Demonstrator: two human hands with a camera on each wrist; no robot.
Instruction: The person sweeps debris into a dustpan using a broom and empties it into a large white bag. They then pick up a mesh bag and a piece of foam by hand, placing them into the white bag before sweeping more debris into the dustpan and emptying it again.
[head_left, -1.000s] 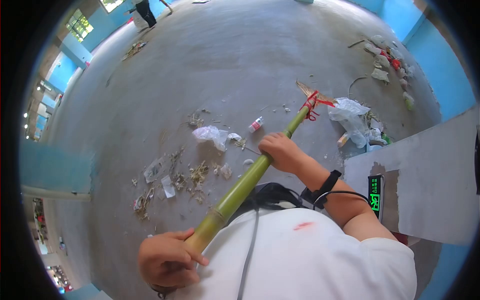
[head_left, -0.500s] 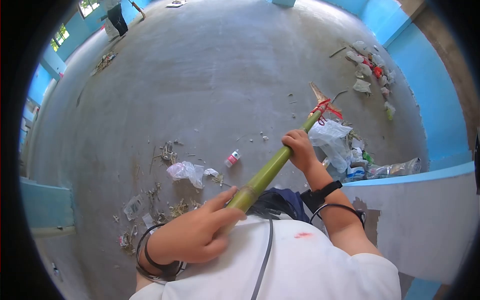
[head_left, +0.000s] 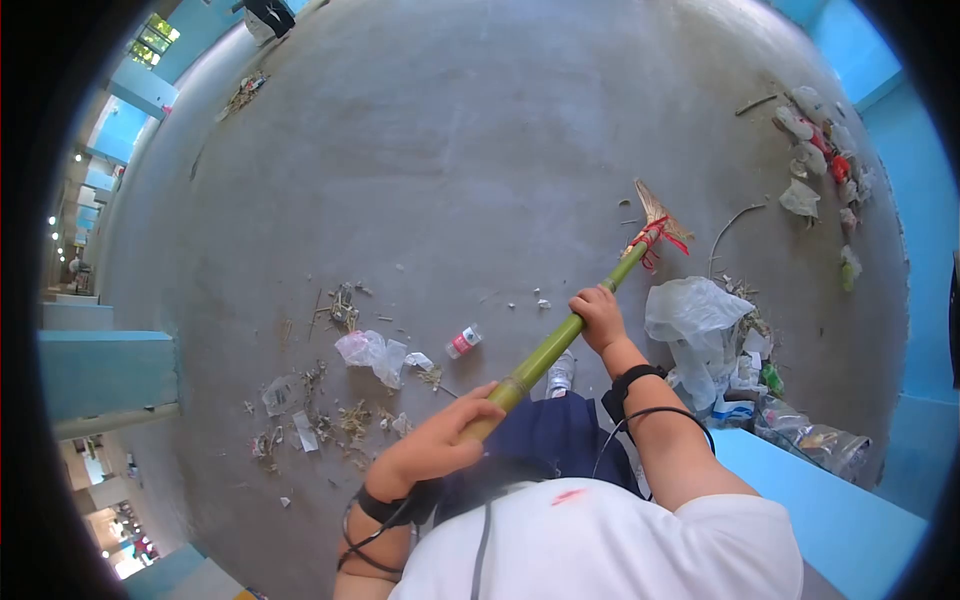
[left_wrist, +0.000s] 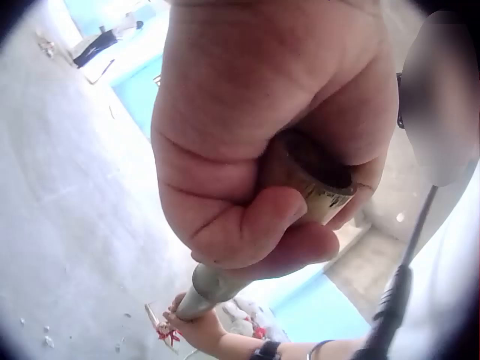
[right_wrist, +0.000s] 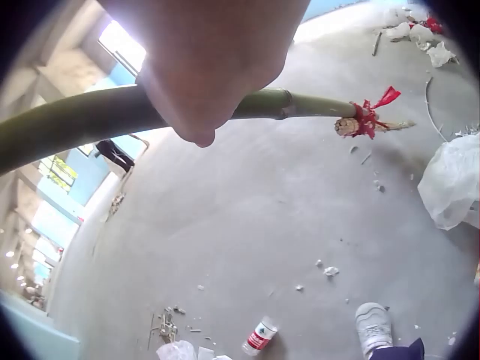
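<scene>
A green bamboo pole (head_left: 545, 355) slants up to the right across the head view. Red ties bind a pale, splayed brush-like piece (head_left: 657, 210) to its far end. My left hand (head_left: 435, 440) grips the near end; in the left wrist view the fingers of that hand (left_wrist: 262, 150) curl round the hollow butt (left_wrist: 315, 180). Farther up the pole, my right hand (head_left: 602, 320) is wrapped round it. The right wrist view has this hand (right_wrist: 217, 67) over the pole (right_wrist: 82, 124), its fingers partly hidden. The brush-like piece (right_wrist: 394, 125) is above the grey floor there.
Plastic bags (head_left: 697, 312) and rubbish lie at the right, beside a light-blue ledge (head_left: 820, 500). A red-labelled bottle (head_left: 464, 341), a crumpled bag (head_left: 372, 354) and dry debris (head_left: 350, 420) lie on the left and middle floor. More bags (head_left: 800, 198) lie near the blue wall.
The view has shifted. The pole's far end appears slightly lower than half a second ago, and a shoe and dark-blue clothing now show below it. Both hands still hold the pole.
</scene>
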